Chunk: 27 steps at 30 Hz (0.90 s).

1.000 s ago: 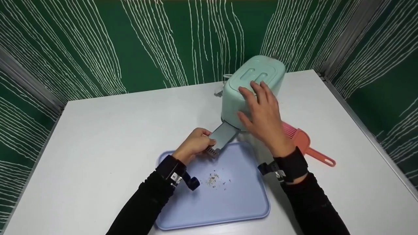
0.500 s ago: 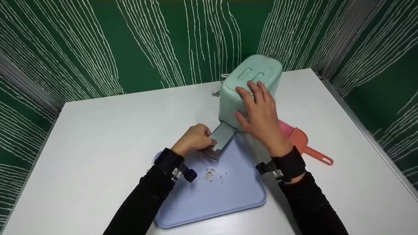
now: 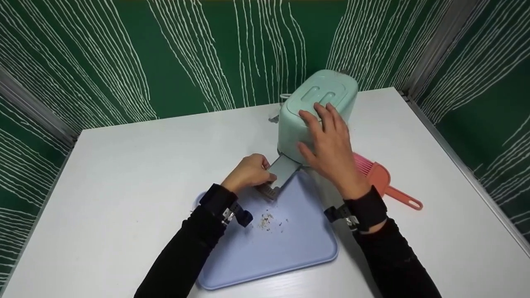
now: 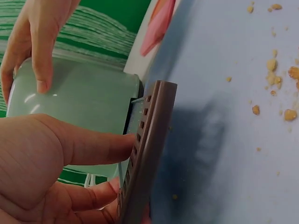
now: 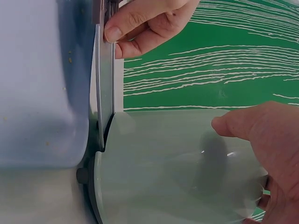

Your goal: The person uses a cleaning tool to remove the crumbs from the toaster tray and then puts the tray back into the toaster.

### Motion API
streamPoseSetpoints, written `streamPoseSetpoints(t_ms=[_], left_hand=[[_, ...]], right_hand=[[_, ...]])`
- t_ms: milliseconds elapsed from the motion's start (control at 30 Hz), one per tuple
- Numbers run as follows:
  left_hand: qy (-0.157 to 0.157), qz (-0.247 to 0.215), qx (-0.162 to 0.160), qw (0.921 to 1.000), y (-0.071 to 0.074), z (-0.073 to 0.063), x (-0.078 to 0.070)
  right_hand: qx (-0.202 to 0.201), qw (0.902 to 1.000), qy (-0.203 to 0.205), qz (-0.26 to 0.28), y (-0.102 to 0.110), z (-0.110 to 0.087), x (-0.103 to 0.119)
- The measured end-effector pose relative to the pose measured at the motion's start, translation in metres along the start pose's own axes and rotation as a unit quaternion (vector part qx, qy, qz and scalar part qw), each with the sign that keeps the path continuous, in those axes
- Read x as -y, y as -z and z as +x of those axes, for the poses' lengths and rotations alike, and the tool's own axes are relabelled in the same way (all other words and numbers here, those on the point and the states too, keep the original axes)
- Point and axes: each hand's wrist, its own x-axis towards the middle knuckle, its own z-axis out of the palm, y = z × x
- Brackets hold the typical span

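Observation:
A mint-green toaster (image 3: 292, 128) stands at the back right, with two slots in its top. From the bottom of its near end sticks out a flat grey crumb tray (image 3: 284, 169) with a slotted brown end piece (image 4: 156, 135). My left hand (image 3: 250, 170) pinches the tray near that end, thumb on top and fingers underneath. Its inner end is hidden in the toaster. My right hand (image 3: 331, 153) holds the toaster's near end, fingers bent over the top edge and thumb (image 5: 229, 125) against the end wall.
Below the crumb tray lies a blue serving tray (image 3: 290, 248) with crumbs (image 3: 267, 221) scattered on it. Right of it, partly behind my right forearm, are a coral dustpan (image 3: 379, 178) and pink brush bristles (image 3: 363, 163). A green wall (image 3: 186, 62) rises behind the white table (image 3: 124, 186).
My left hand has shifted slightly up and toward the toaster, with the crumb tray's end moving slightly along. The right hand keeps its place on the toaster.

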Motion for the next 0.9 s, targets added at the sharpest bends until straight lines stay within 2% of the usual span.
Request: streamPoseSetpoints(t_ms=[233,533,900], left_hand=[[-0.009,0.007,-0.008,0.9999,-0.003,0.006,-0.004],[0.004,-0.029,-0.018,0.9994,-0.011,0.018,-0.005],[-0.005,-0.057,-0.064,0.9964,-0.024,0.028,-0.007]], right_hand=[[-0.007,0.9999,0.002,-0.007,-0.001,-0.001,-0.001],[-0.003,1.0000,0.001,-0.004,-0.001,0.000,0.001],[-0.012,0.9999,0.006,-0.007,-0.002,-0.001,0.001]])
